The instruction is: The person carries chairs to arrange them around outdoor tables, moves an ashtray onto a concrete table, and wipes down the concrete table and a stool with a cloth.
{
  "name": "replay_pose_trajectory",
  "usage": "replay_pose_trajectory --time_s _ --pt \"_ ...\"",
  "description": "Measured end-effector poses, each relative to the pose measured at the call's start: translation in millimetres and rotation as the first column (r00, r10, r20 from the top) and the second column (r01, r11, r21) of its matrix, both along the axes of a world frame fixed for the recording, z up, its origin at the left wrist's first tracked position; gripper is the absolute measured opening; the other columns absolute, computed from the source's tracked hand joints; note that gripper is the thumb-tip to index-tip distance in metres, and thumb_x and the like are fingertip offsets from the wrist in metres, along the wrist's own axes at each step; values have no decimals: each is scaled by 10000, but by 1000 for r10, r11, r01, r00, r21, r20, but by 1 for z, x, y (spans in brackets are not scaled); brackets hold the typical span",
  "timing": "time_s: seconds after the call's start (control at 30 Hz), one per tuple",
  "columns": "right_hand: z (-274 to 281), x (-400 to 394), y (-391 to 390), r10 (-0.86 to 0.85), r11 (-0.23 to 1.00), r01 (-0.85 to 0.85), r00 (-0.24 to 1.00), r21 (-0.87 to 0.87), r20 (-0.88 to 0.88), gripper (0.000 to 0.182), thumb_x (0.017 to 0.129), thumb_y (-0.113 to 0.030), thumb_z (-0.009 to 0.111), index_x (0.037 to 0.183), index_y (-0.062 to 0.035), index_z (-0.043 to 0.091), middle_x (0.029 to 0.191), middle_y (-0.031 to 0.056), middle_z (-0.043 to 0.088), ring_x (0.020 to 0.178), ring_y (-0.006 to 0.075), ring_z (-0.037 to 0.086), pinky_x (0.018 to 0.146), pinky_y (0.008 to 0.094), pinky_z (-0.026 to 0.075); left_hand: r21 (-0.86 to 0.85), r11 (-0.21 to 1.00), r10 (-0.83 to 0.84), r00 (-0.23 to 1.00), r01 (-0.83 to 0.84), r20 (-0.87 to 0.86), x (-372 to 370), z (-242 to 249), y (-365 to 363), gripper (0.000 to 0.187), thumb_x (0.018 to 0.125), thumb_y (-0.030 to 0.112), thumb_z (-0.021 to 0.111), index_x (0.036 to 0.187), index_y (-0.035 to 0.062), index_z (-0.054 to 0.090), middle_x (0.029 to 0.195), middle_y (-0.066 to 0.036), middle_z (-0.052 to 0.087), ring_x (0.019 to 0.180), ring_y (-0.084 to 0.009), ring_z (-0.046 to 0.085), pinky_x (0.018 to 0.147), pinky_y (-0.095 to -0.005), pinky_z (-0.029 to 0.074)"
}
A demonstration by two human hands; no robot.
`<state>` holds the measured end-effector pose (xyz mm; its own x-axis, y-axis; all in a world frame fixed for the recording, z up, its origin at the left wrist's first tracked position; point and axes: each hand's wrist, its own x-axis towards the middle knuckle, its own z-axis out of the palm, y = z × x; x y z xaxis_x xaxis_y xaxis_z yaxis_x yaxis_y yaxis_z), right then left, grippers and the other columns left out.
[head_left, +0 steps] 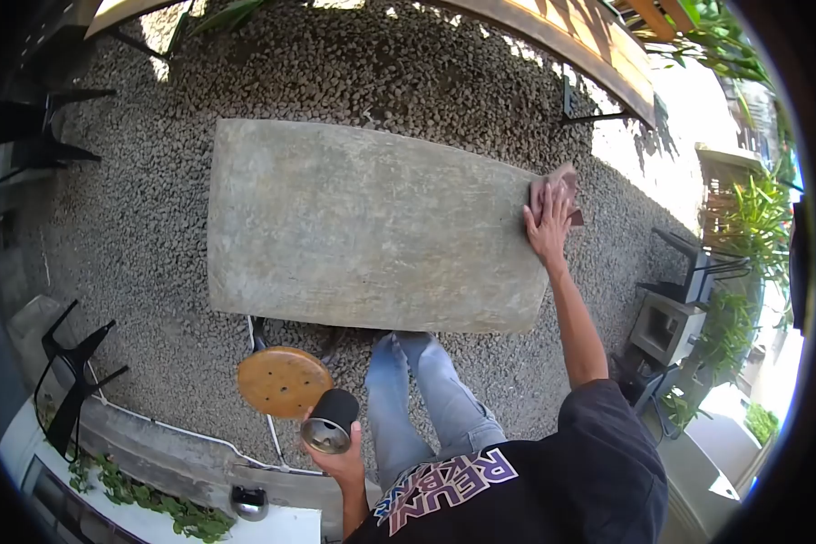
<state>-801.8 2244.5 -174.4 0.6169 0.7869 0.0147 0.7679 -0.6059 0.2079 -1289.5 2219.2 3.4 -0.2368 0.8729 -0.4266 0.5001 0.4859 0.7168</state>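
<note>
A grey concrete-like table top (372,227) stretches across the middle of the view. At its right end my right hand (548,227) lies with fingers spread on a brownish-pink cloth (567,186), pressing it against the table's edge; part of the cloth hangs past the edge. Lower down, away from the table, my left hand (340,461) is wrapped round a black cylindrical container (337,410), tilted so that its metallic round end shows. The container is beside a round wooden stool seat (284,382).
Gravel (154,272) surrounds the table. Wooden table or bench tops (589,45) run along the top. Black metal chairs (72,372) stand at the left, a concrete block (666,328) and plants (752,218) at the right. A white cable (190,435) crosses the lower left.
</note>
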Motion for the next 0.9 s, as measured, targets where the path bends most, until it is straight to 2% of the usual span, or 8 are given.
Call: replay_pose_trajectory --time_s 0.03,0.1,0.2,0.37,0.6,0.67,0.77,0.9 --pt "-45 2 -11 -55 984 86 979 155 -198 613 918 -387 436 1435 -160 197 1421 151 323 1329 373 229 1061 508 177 -3 1000 -10 1000 10 -19 1 0 0 760 620 80 764 1248 -35 353 1230 -179 439 1158 -305 434 991 -414 347" --pt "-69 -12 6 -150 871 241 960 427 -235 498 936 -322 423 1393 -156 318 1406 127 356 1312 364 269 1064 501 171 9 999 33 999 -33 -5 2 1 -3 762 612 83 771 1243 -33 360 1226 -176 444 1154 -304 437 986 -416 352" --pt "-55 -72 44 35 840 216 894 497 -447 431 948 -254 406 1367 -159 372 1400 102 375 1312 337 283 1059 512 172 19 997 72 997 -73 35 -5 -5 -10 774 594 84 788 1235 -27 369 1220 -171 453 1149 -301 444 980 -417 361" --pt "-35 -286 118 297 925 -103 793 365 -531 448 894 -210 486 1337 -196 423 1405 82 368 1305 272 313 1045 519 181 1 995 99 995 -99 19 -3 0 -9 759 650 98 763 1269 -39 346 1235 -173 446 1148 -286 449 992 -399 351" --pt "-38 -495 168 715 652 -559 230 511 -661 527 822 -195 513 1337 -214 406 1423 52 341 1317 230 293 1080 467 171 93 987 141 985 -132 -97 -22 5 -9 766 676 98 755 1286 -53 316 1260 -195 414 1158 -301 434 990 -416 358" --pt "-38 -492 160 751 552 -657 123 514 -649 573 786 -187 531 1342 -221 392 1422 42 344 1320 211 286 1089 423 179 119 982 166 974 -148 -157 -28 9 -4 781 686 107 754 1296 -54 296 1264 -204 406 1161 -309 431 987 -419 362" --pt "-19 -429 112 668 664 -563 153 491 -728 612 762 -162 535 1351 -222 380 1421 38 346 1323 203 283 1085 403 190 157 979 160 963 -128 -217 -28 6 11 837 700 154 764 1319 -56 241 1277 -227 383 1164 -326 423 980 -423 372" --pt "-3 -298 -5 513 790 -573 424 218 -747 595 791 -88 480 1363 -209 366 1428 64 330 1329 227 279 1058 401 239 168 985 -1 989 27 -150 6 -10 58 834 693 164 775 1308 -44 251 1285 -230 381 1162 -328 426 984 -421 370"
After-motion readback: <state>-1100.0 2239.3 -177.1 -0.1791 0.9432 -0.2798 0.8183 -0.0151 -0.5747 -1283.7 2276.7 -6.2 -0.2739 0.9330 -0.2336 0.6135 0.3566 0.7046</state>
